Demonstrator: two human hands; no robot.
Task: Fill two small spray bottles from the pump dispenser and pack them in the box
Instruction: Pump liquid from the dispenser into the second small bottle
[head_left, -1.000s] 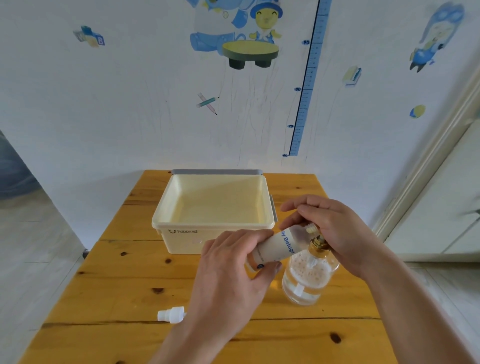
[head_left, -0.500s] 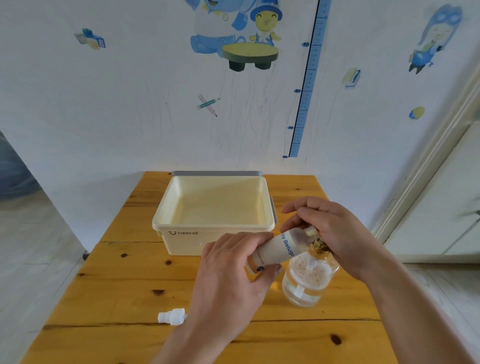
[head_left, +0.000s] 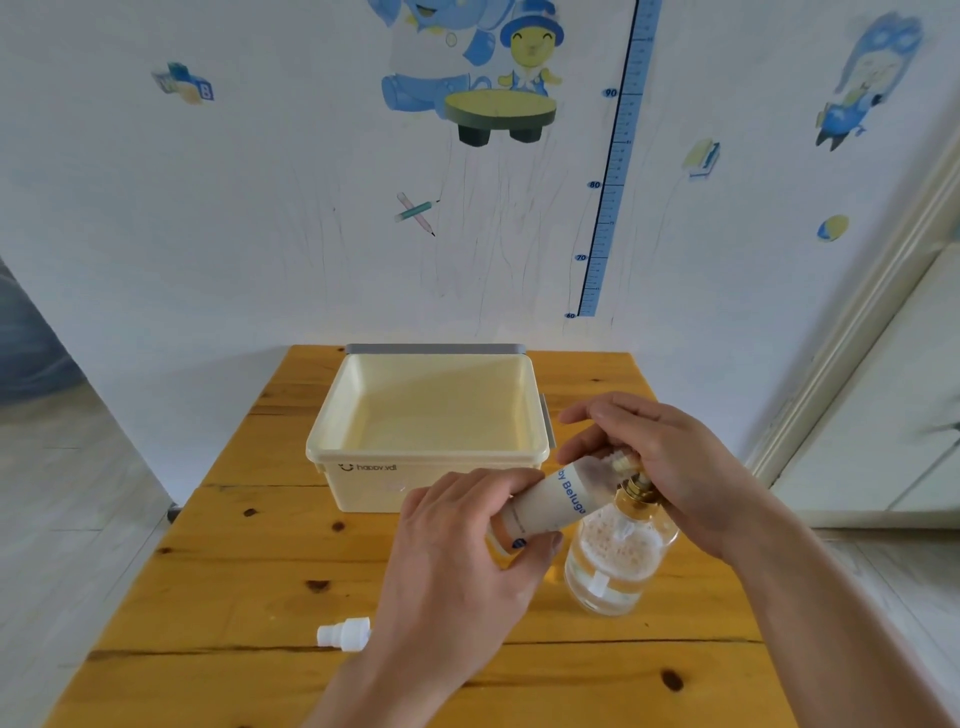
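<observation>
My left hand (head_left: 467, 551) grips a small white spray bottle (head_left: 556, 501) with blue lettering, tilted so its open neck points up and right at the pump. A clear glass pump dispenser (head_left: 615, 561) with a gold collar stands on the wooden table (head_left: 234, 571), part full of foamy liquid. My right hand (head_left: 660, 467) covers the pump head, fingers curled over it; the nozzle is hidden beneath. The bottle's white spray cap (head_left: 344, 633) lies on the table at the front left. The cream plastic box (head_left: 363, 483) stands behind, nothing inside it.
The table abuts a white wall with blue stickers and a height ruler. A grey lid edge (head_left: 436, 348) shows behind the box. Floor drops away on the left; a white door frame (head_left: 852, 364) stands to the right.
Both hands and the bottle stay in almost the same place; the foam level in the dispenser looks about the same.
</observation>
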